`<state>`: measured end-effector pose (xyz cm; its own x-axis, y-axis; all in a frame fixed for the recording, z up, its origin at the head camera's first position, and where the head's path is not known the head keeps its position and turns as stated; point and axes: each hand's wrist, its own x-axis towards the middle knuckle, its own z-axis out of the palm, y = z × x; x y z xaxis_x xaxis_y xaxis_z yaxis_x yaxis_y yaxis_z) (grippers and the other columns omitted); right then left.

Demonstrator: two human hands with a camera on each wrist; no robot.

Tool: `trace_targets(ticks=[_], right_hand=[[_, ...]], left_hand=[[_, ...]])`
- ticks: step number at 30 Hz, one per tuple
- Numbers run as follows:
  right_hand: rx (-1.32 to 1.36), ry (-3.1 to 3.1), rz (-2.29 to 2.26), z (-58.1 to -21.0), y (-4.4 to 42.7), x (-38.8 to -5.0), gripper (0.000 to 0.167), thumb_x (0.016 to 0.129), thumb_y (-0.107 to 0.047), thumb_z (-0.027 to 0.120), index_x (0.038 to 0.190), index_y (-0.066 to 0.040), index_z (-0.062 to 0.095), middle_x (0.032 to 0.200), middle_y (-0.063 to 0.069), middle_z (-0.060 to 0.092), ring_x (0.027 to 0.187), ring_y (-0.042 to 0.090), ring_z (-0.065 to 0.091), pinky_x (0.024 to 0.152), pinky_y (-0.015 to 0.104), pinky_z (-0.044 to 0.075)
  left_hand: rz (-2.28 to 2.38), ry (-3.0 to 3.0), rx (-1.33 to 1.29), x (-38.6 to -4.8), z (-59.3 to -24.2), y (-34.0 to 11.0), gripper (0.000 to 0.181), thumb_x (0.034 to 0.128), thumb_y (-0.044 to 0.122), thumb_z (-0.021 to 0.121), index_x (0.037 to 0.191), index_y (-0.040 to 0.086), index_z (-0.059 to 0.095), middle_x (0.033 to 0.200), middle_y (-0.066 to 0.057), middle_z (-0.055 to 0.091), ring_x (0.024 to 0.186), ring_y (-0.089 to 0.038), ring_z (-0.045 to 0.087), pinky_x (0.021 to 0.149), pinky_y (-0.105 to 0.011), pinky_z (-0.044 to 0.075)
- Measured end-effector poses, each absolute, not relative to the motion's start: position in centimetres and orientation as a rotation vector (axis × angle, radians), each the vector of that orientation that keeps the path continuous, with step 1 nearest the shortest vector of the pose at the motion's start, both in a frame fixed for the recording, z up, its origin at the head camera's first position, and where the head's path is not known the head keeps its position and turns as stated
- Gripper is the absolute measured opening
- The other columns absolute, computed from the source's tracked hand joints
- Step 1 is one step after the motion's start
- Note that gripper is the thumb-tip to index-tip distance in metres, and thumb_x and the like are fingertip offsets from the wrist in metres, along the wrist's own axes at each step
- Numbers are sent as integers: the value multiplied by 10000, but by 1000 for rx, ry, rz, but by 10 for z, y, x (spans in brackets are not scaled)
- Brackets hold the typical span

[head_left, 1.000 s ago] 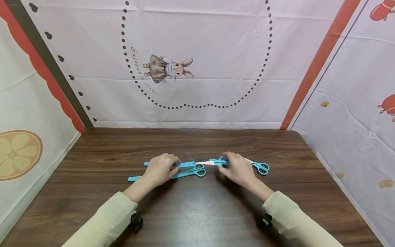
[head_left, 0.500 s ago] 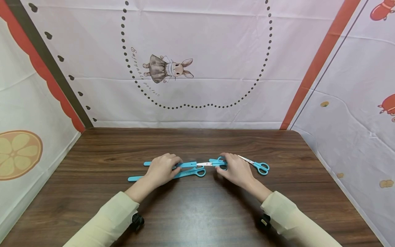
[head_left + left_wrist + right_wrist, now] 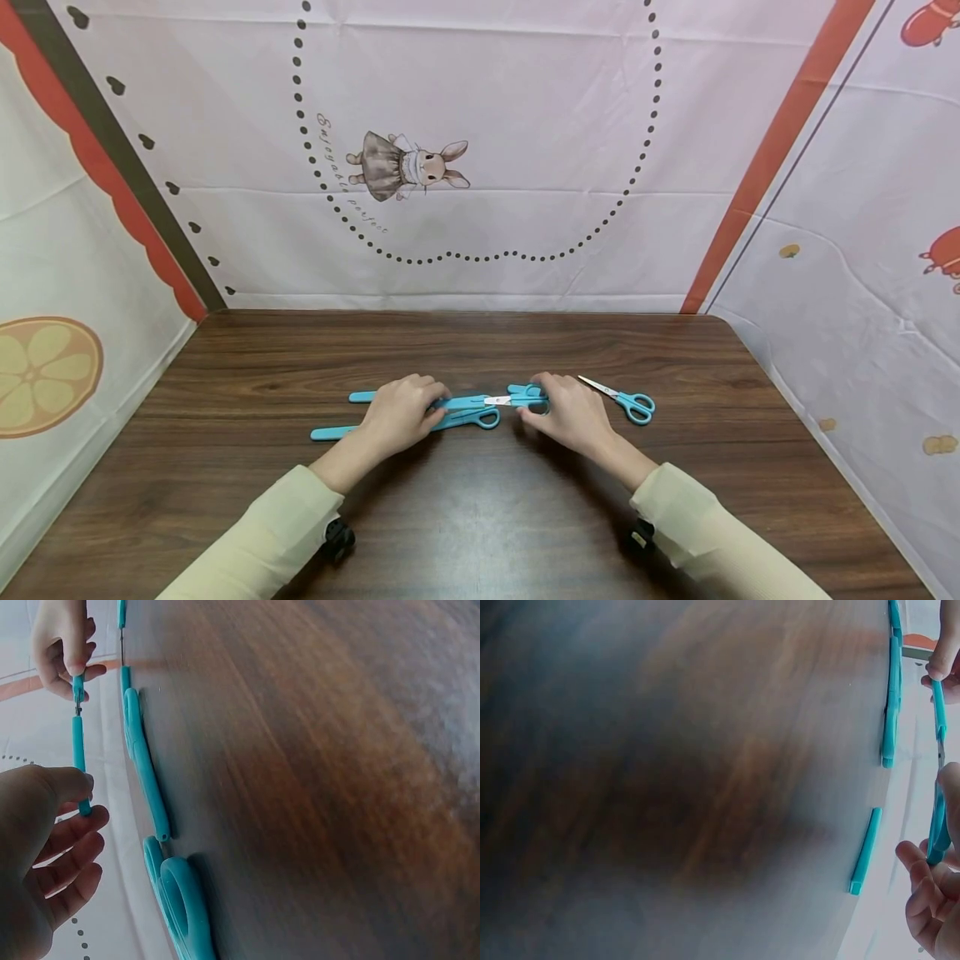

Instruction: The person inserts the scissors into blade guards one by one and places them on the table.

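My left hand [image 3: 405, 412] pinches a light-blue scissors sheath [image 3: 461, 403] between thumb and fingers. Opposite it, my right hand [image 3: 573, 412] pinches the blue handles of a pair of scissors [image 3: 497, 401], whose blades sit partly inside the sheath. Only a short piece of blade near the pivot shows. Both wrist views have sheath [image 3: 79, 746] and scissors [image 3: 938, 814] in line, raised above the table. Under and in front of my left hand lie sheathed blue scissors [image 3: 487, 417]. A loose blue sheath [image 3: 516, 389] lies behind the held scissors, partly hidden.
Bare-bladed blue scissors [image 3: 634, 407] lie right of my right hand, tips toward the back left. A blue end piece [image 3: 362, 397] sticks out left of my left hand; the rest is hidden. The brown wooden table [image 3: 480, 517] meets a printed cloth [image 3: 540, 150] behind.
The sheath has moved right with my left hand, covering more of the blade. My right hand has shifted slightly left, so more of the bare-bladed scissors at the right shows.
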<state>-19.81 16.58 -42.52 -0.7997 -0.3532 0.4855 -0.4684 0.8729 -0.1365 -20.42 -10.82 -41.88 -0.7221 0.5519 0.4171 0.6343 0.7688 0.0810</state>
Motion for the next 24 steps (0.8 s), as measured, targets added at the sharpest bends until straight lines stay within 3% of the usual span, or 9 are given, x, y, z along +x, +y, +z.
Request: trace_targets(ticks=[24], right_hand=[[614, -2618, 348, -425, 159, -197, 426, 754, -444, 693, 1046, -140, 629, 549, -95, 387, 441, 49, 300, 376, 205, 229]], left_hand=[[-341, -2558, -931, -203, -418, -103, 119, 789, 225, 721, 897, 181, 697, 751, 67, 623, 606, -50, 538, 479, -186, 403]])
